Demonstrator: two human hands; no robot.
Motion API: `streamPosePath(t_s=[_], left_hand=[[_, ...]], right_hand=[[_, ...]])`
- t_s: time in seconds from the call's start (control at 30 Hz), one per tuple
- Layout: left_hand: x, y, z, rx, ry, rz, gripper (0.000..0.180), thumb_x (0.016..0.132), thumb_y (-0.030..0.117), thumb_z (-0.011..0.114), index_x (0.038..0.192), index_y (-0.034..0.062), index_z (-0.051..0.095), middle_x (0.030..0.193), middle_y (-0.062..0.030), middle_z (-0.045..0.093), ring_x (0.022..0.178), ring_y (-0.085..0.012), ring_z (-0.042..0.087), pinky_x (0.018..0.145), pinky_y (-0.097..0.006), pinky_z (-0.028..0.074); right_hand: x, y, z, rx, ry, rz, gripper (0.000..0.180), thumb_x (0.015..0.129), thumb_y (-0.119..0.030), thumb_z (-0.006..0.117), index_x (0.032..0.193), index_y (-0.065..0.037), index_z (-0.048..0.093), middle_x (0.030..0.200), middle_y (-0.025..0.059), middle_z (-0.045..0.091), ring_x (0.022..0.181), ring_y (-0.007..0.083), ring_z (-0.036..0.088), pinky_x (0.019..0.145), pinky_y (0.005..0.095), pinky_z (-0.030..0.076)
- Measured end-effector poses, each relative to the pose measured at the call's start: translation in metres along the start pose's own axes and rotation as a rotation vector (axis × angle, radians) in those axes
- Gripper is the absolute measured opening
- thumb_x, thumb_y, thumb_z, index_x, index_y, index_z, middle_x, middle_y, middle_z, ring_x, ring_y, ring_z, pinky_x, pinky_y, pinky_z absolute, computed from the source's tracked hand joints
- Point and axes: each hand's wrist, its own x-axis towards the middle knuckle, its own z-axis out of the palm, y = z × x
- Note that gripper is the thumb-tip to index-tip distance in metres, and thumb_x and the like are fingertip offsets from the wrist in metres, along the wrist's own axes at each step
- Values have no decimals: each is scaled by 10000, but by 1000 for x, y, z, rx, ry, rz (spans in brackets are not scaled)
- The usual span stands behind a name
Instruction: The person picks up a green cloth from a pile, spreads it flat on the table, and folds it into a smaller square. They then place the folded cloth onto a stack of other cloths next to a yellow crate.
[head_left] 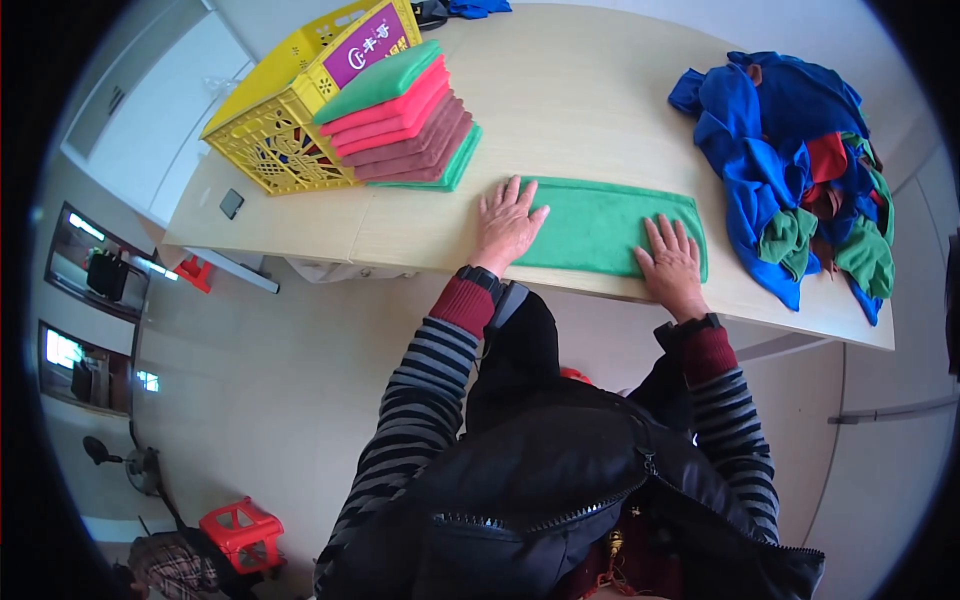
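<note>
A green towel (595, 222), folded into a long flat strip, lies along the table's near edge. My left hand (508, 222) rests with fingers spread at the towel's left end, partly on it and partly on the tabletop. My right hand (674, 262) lies flat on the towel near its right end, fingers stretched out. Neither hand grips anything. To the left of the strip stands a stack of folded towels (405, 125), green on top and at the bottom, with pink and brown ones between.
A yellow plastic crate (290, 140) stands behind the stack on the pale table (580, 90). A small dark phone-like slab (231, 204) lies near the left edge. Crumpled blue, green and red cloths (790, 170) heap at the right. A red stool (243, 535) is on the floor.
</note>
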Motion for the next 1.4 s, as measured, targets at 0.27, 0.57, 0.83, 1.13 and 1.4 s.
streamPosePath(t_s=[0.27,0.57,0.83,1.13,1.4], left_hand=[[-6,5,4,-28,45,-53,665,1013,528,385,1540,127,322,1605,-171,268,1471,-373,259,1174,-599,185],[-9,-8,3,64,176,-67,659,997,503,450,1519,113,349,1526,-160,376,1423,-362,327,1142,-588,246],[-14,13,-10,99,193,-285,469,863,455,687,1051,29,632,1104,-170,631,1083,-344,597,907,-493,468],[13,-37,11,-664,131,-254,307,823,252,759,988,15,654,985,-154,698,905,-284,681,815,-444,539],[8,-38,-29,-1649,-301,-452,296,877,161,735,1113,3,653,1021,-94,707,896,-208,690,842,-364,563]], right_hand=[[22,-11,-19,20,3,97,609,1007,-464,451,1506,-118,400,1586,129,333,1483,362,243,1195,533,182],[18,4,2,-20,-20,76,605,1010,-456,445,1500,-103,401,1579,148,332,1477,381,244,1189,543,191],[17,-26,-17,31,-110,80,610,1010,-453,451,1507,-107,380,1575,156,337,1478,380,245,1193,538,193],[-10,-72,-9,60,-38,-75,686,983,-497,494,1513,-80,363,1579,154,326,1481,369,243,1195,541,193],[-27,-70,-8,49,-57,-81,730,962,-529,511,1504,-60,376,1568,160,334,1471,357,263,1195,524,198]])
